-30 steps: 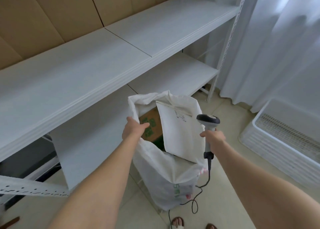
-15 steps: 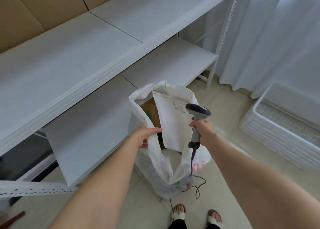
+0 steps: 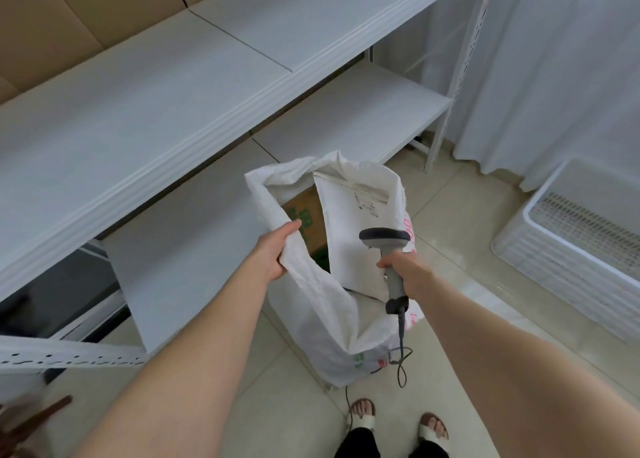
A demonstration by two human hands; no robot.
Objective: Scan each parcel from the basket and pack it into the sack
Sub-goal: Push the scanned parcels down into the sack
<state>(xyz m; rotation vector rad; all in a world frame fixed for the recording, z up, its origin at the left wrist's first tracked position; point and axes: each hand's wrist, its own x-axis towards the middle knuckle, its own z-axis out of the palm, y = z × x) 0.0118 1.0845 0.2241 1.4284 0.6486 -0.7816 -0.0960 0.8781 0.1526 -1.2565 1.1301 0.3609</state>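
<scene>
With the left hand (image 3: 273, 250) pinching the sack (image 3: 322, 305) rim and the right hand (image 3: 403, 272) gripping the scanner (image 3: 386, 241), she should hold the mouth wide so the white parcel (image 3: 349, 229) settles flat.

No legible txt. Green print on brown cardboard box (image 3: 306, 215) in white woven sack (image 3: 311, 312), pink/green marks on sack's outside, label on white flat mailer (image 3: 349, 243): all too blurred to read.

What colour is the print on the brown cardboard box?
Green, on the brown cardboard box, head view.
</scene>
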